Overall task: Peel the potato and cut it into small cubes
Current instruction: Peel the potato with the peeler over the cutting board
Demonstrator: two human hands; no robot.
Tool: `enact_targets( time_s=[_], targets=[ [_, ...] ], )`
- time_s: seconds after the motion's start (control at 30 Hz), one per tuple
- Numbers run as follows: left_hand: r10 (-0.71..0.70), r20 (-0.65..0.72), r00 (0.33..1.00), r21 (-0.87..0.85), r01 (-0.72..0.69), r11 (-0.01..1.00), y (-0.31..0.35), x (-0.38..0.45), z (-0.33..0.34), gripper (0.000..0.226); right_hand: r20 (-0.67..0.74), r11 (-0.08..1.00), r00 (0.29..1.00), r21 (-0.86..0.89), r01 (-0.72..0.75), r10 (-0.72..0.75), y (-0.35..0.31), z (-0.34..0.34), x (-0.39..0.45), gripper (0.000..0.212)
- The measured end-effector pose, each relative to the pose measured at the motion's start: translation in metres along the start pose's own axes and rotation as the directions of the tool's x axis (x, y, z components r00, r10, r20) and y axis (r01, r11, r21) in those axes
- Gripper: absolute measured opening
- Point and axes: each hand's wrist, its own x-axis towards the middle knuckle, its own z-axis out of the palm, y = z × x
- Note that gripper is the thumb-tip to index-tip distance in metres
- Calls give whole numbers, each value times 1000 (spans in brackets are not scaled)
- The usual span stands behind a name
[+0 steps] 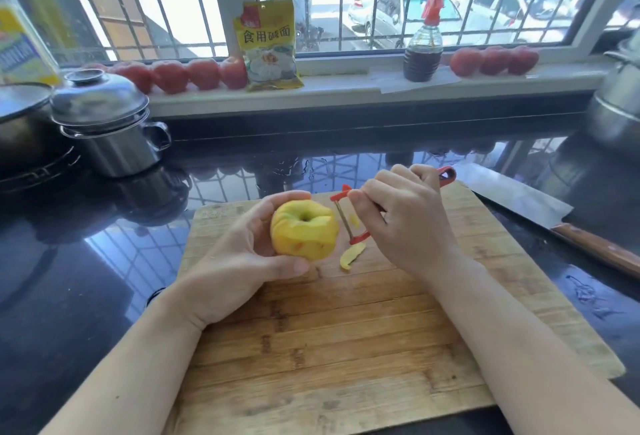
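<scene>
My left hand (pixel 239 254) grips a round yellow item (pixel 304 229) above the wooden cutting board (pixel 346 348); it has a dimple on top like an apple, partly peeled with flat pale facets. My right hand (pixel 408 223) holds a red peeler (pixel 349 219) just to the right of the yellow item, its blade upright and a little apart from it. A thin yellow peel strip (pixel 351 256) hangs below the peeler over the board.
A cleaver (pixel 519 197) with a wooden handle lies on the dark counter to the right of the board. A steel pot (pixel 110 122) with a lid stands back left. Tomatoes (pixel 204 74), a yellow bag (pixel 270 46) and a dark bottle (pixel 423 50) line the windowsill.
</scene>
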Motion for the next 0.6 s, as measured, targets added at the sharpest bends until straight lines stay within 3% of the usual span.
enact_targets(
  time_s=[0.17,0.3,0.43,0.6],
  targets=[
    [-54,-8,999,-141,52,989,2,-3,-3,96,4,988,997,-135,-74,76,3,-1,-2,42],
    [-49,-38,998,-136,44,990,1,-1,-3,83,11,963,997,-257,-77,83,3,-2,-1,40],
    [-45,-10,999,-261,41,964,1,3,-4,77,-34,996,997,-47,-74,73,-4,-4,1,43],
    [-72,62,995,-399,91,912,-1,4,0,77,-53,985,995,150,87,-80,-26,-8,0,42]
  ],
)
